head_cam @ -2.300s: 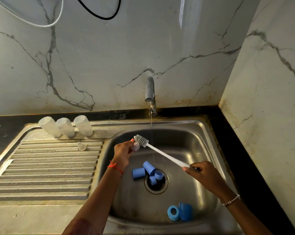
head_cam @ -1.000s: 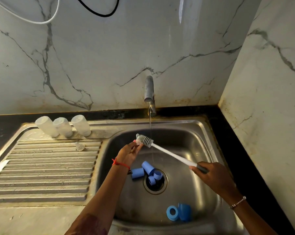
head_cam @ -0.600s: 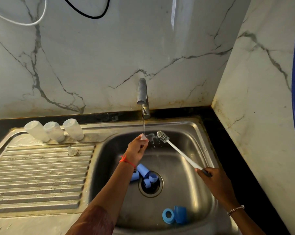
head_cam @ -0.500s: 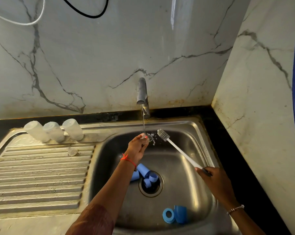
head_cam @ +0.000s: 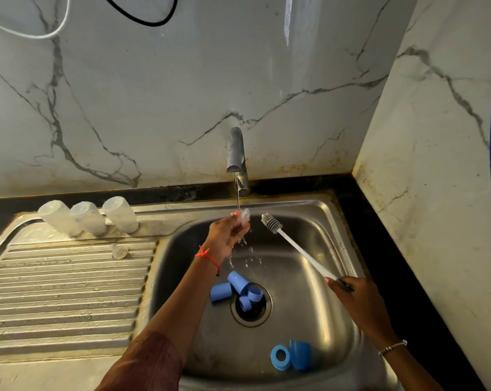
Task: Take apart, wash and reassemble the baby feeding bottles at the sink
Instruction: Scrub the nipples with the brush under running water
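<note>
Teat [head_cam: 244, 215] is in the left grip [head_cam: 227, 235], pinched at the fingertips right under the tap [head_cam: 236, 153] stream, over the far-left part of the sink [head_cam: 333, 211]. Water splashes off it and runs down the palm.

Step, by my read: rinsing one teat after scrubbing. The wash phase is mid-way and reassembly hasn't started.

Teat pointing: it's clear, small and blurred by water. A rounded rim shows above the fingers, but I can't tell which way the tip points or call its long axis.

Right grip [head_cam: 354, 297] is wrapped around the handle end of the brush [head_cam: 300, 251]. The brush's long axis runs from near-right to far-left, with the head far-left and raised. The bristles sit just right of the stream, near the teat but apart from it.

Three bottles [head_cam: 87, 218] stand mouth-down, bases up, in a left-right row on the far edge of the drainboard [head_cam: 63, 292]. They look done. A second teat [head_cam: 119, 251] lies just near of them on the ribs.

Still in the basin are blue caps [head_cam: 238, 289] clustered at the drain [head_cam: 251, 304], lying on their sides at mixed angles. A blue ring [head_cam: 280, 357] sits at the near wall with its hole facing the camera, touching another cap [head_cam: 300, 355].

Next move calls for:
- turning the teat in the stream so the inside flushes;
- setting it on the drainboard beside the other one, far left of the basin;
- picking a blue cap from the drain and bringing the brush head into it.

Risk: a wet teat held in a light pinch could slip into the drain.
</note>
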